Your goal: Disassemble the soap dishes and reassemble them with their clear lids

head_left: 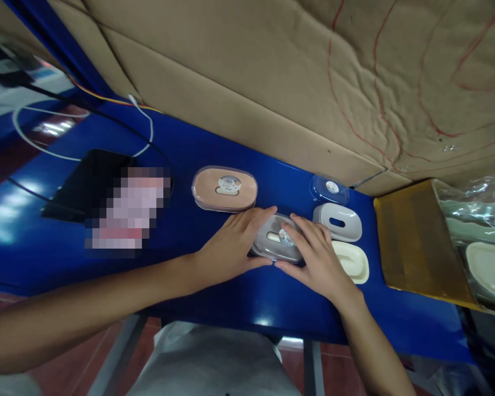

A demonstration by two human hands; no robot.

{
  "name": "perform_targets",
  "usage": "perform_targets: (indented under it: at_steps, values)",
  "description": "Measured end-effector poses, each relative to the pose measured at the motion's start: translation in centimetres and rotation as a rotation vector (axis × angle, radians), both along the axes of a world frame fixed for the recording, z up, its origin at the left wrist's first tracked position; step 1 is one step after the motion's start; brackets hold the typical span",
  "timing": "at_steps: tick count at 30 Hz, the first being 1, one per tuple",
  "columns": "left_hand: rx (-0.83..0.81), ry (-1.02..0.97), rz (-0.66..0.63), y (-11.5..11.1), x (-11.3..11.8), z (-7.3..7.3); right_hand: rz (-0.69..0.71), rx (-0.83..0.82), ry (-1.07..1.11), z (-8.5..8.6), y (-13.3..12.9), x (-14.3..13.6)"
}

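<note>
Fingertips of the left hand [226,248] and right hand [324,261] close around a grey oval case [268,251], gripping its two ends. It sits between them on the blue surface [239,302], long axis running crosswise from hand to hand, neither one nearer. Beyond the left fingers lies a pink case [206,190]; beside the right, a white dish [352,221] and a cream dish [362,265]

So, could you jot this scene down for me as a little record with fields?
Surface: blue table
Left hand: on the left side of the grey case
Right hand: on its right side
Grey case top: clear, round label
Left of case: pink case, also labelled
Right of case: clear lid, white slotted piece, cream dish
Far right: brown box
</note>
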State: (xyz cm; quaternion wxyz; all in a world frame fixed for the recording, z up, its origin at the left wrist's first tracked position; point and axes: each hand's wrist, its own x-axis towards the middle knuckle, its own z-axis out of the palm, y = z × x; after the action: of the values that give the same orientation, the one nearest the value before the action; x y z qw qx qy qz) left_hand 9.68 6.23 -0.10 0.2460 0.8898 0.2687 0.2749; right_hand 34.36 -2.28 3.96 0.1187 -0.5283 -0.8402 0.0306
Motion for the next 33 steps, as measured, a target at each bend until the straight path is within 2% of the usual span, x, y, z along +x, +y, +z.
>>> perform_targets:
  at_steps: [12, 15, 18, 22, 26, 29, 33]
  values:
    - [-0.068, -0.017, -0.041, 0.3, -0.3, -0.1, -0.020, -0.022, 0.007, -0.2, 0.0, -0.1]
    - [-0.072, 0.002, -0.019, -0.1, -0.3, 0.2, -0.042, -0.023, 0.002, -0.2, 0.4, 0.3]
    - [0.003, -0.004, 0.011, -0.5, -0.4, 0.8, -0.098, -0.029, -0.017, -0.1, 1.9, 0.8]
    - [0.138, 0.000, 0.011, -0.9, -0.4, 1.4, -0.121, -0.032, -0.002, -0.1, 5.4, 1.3]
    - [0.161, 0.056, -0.007, -1.2, -0.2, 1.4, -0.106, -0.059, 0.018, 0.4, 7.5, 1.5]
    - [0.162, 0.077, -0.036, -1.5, -0.2, 1.5, -0.145, -0.029, 0.020, 1.1, 5.6, 2.3]
    - [0.214, 0.088, -0.056, -1.7, -0.3, 1.9, -0.254, 0.110, 0.033, 0.9, -1.1, 4.4]
